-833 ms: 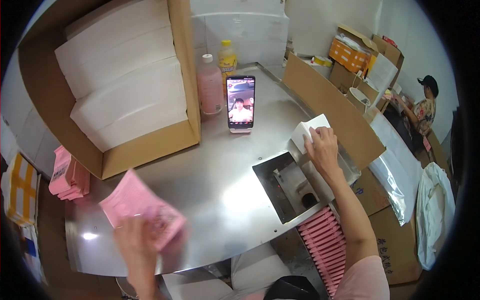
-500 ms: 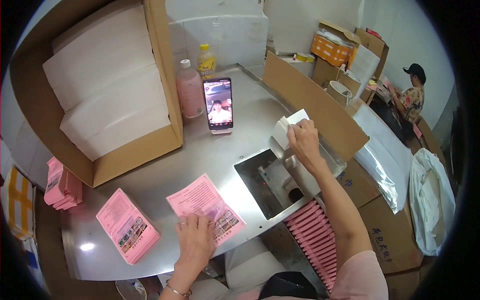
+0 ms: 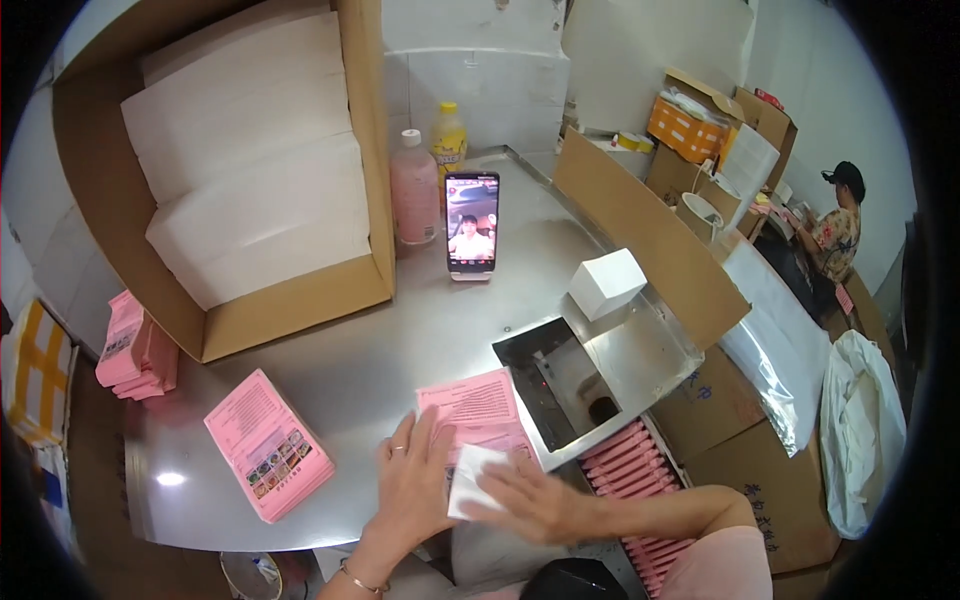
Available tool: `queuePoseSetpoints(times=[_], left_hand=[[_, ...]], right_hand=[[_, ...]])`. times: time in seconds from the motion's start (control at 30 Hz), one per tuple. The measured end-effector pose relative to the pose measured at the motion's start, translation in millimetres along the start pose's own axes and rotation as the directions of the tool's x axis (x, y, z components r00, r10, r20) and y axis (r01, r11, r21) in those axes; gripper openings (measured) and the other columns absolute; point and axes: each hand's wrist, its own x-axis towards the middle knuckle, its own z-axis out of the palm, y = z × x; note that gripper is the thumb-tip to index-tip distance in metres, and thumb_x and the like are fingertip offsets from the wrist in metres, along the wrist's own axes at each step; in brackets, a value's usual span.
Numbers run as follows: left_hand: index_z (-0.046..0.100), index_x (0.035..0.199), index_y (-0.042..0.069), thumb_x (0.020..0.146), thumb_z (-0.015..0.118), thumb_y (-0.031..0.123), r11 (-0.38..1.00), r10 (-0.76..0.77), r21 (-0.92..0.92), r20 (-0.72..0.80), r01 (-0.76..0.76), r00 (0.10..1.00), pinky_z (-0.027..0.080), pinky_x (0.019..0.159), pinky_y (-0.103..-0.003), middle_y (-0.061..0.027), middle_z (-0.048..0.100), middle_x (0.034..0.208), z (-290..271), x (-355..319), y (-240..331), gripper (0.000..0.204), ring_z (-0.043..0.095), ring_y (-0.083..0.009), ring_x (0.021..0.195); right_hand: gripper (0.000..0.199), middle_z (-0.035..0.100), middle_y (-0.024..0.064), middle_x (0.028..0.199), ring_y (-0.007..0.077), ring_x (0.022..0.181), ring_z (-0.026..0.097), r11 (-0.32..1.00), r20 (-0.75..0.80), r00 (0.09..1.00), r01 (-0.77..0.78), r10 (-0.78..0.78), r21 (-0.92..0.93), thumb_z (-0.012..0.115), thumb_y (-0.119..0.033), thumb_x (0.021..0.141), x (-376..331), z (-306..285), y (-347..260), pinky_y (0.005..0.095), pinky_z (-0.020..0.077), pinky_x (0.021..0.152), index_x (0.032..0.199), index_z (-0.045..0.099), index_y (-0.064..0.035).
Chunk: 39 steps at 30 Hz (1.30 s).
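A pink printed packet lies at the table's front edge, between the pink stack and the rectangular opening. My left hand rests at its left side, fingers stretched out and lying against it. Over the packet's lower part, my right hand, blurred by motion, has a folded white tissue under its fingers. Part of the packet is hidden by the tissue and both hands. A white block of folded tissues stands on the metal ledge beyond the opening, away from both hands.
A neat stack of pink packets lies left, with more pink packets behind. A large carton of white tissue stacks stands far left. A phone and bottles stand behind. Pink packets fill a box below right. Another person sits back right.
My right hand has come from the white tissue block down to the pink packet, bringing a folded tissue. The packet and my left hand have shifted right and the packet has turned.
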Motion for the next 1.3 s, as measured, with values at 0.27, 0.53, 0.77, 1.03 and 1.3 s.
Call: queuePoseSetpoints(times=[0.27,0.53,0.77,1.03,1.3], left_hand=[[0.051,0.132,0.004,0.070,0.077,0.047,0.957,-0.144,0.209,-0.258,0.201,0.955,0.017,0.110,-0.067,-0.0292,0.030,0.152,13.8,24.7,18.7,0.080,0.032,-0.0512,0.137],[0.066,0.120,0.015,0.078,0.071,0.047,0.964,-0.160,0.203,-0.082,0.174,0.984,0.034,0.084,-0.049,-0.0195,0.051,0.124,6.9,19.5,25.8,0.053,0.047,-0.0397,0.109],[0.063,0.115,0.006,0.073,0.075,0.050,0.966,-0.055,0.235,-0.212,0.105,0.976,0.031,0.098,-0.051,-0.0181,0.050,0.123,14.3,15.5,10.4,0.062,0.044,-0.0381,0.115],[0.060,0.114,0.003,0.071,0.074,0.062,0.966,-0.018,0.250,-0.171,0.061,0.985,0.029,0.099,-0.055,-0.0150,0.052,0.130,8.3,17.1,17.1,0.074,0.045,-0.0389,0.119],[0.063,0.111,0.007,0.074,0.073,0.059,0.962,-0.032,0.265,-0.129,0.066,0.991,0.034,0.086,-0.052,-0.0133,0.053,0.117,0.8,14.1,20.3,0.065,0.047,-0.0350,0.101]], right_hand=[[0.035,0.066,0.0155,0.103,0.0324,0.102,0.063,0.991,0.062,0.996,-0.053,0.061,-0.125,0.062,-0.012,0.077,64.4,23.3,31.3,0.0554,0.0402,0.103,0.110,0.065,-0.0008],[0.050,0.055,0.0194,0.120,0.0393,0.114,0.050,0.459,-0.588,0.734,-0.675,0.340,-0.578,0.073,-0.023,0.067,-11.0,-51.9,206.5,0.0506,0.0415,0.098,0.112,0.064,-0.0035],[0.057,0.052,0.0204,0.121,0.0399,0.114,0.047,0.591,-0.307,0.706,-0.705,0.638,-0.393,0.076,-0.029,0.065,-17.3,-49.9,175.3,0.0515,0.0450,0.094,0.116,0.065,-0.0077],[0.029,0.061,0.0146,0.105,0.0361,0.106,0.057,0.522,-0.495,0.726,-0.687,0.477,-0.506,0.071,-0.026,0.082,-26.4,-57.7,151.3,0.0482,0.0443,0.092,0.105,0.070,-0.0077],[0.020,0.065,0.0135,0.089,0.0318,0.091,0.060,0.562,-0.361,0.638,-0.770,0.680,-0.303,0.062,-0.018,0.086,-21.3,-70.7,158.3,0.0451,0.0475,0.080,0.087,0.073,-0.0011]])
